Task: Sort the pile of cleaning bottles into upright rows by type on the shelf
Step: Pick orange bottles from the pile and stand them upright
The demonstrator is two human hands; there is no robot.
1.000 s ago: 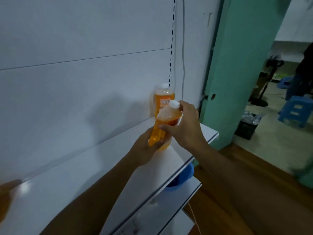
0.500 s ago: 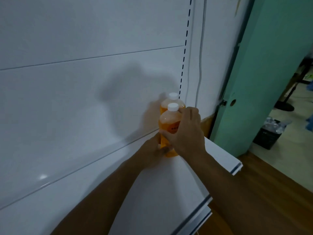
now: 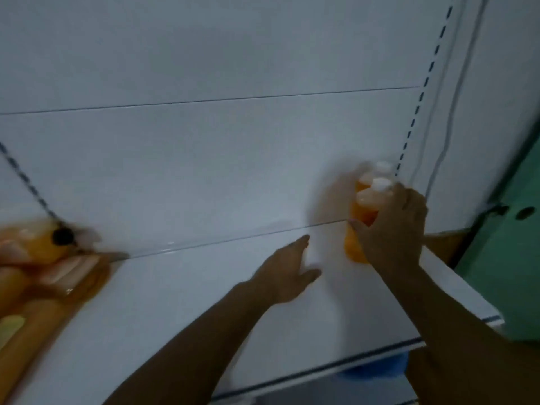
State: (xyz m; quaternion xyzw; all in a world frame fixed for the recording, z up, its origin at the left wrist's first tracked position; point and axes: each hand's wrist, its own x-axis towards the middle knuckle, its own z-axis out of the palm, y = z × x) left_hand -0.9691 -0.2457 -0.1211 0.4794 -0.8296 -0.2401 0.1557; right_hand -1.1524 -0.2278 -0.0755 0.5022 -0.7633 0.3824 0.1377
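Observation:
An orange bottle with a white cap [image 3: 362, 217] stands upright at the far right of the white shelf [image 3: 181, 311], and my right hand [image 3: 391, 229] grips it around the body. A second orange bottle [image 3: 380, 168] stands right behind it against the back panel; only its cap and shoulder show. My left hand [image 3: 287, 271] hovers just left of the bottles, fingers straight, holding nothing. A blurred pile of orange and amber bottles [image 3: 41, 267] lies on its side at the shelf's left end.
A white slotted back panel [image 3: 233, 156] rises behind the shelf. A green door [image 3: 508, 258] stands to the right. Something blue [image 3: 377, 366] shows on a lower shelf under the front edge.
The view has swung left, bringing the lying pile into sight. My left hand has let go of the front bottle and drawn back to the left; my right hand still holds it.

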